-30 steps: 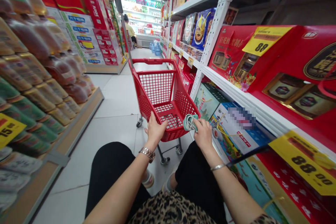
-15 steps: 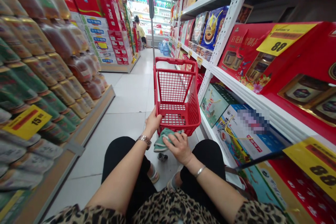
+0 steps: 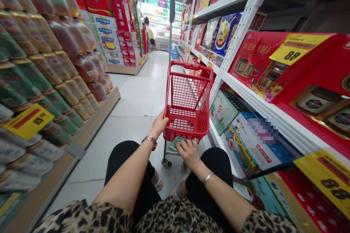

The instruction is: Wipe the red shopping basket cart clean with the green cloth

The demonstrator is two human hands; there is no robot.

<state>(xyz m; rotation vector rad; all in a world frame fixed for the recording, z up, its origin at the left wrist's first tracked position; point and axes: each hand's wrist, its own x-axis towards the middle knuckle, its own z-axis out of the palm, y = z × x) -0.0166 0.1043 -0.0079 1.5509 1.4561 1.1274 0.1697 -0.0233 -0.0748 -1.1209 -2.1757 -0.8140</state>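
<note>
A small red shopping cart [image 3: 188, 98] stands in the aisle right in front of me, empty inside. My left hand [image 3: 161, 123] grips the near left edge of its basket, fingers curled round the rim. My right hand [image 3: 188, 153] presses a green cloth [image 3: 175, 145] against the underside of the basket's near edge, fingers bent over the cloth. A watch sits on my left wrist and a bangle on my right. My knees in black trousers are below the cart.
Shelves of bottled drinks [image 3: 41, 72] line the left side with a yellow price tag [image 3: 28, 120]. White shelves [image 3: 246, 91] of boxed goods run along the right. Another person [image 3: 149, 32] is far down the aisle. The tiled floor [image 3: 131, 105] stretches ahead.
The cart has swung from tilted left to facing straight ahead. My right hand with the cloth moved from the basket's right rim down to its lower near edge.
</note>
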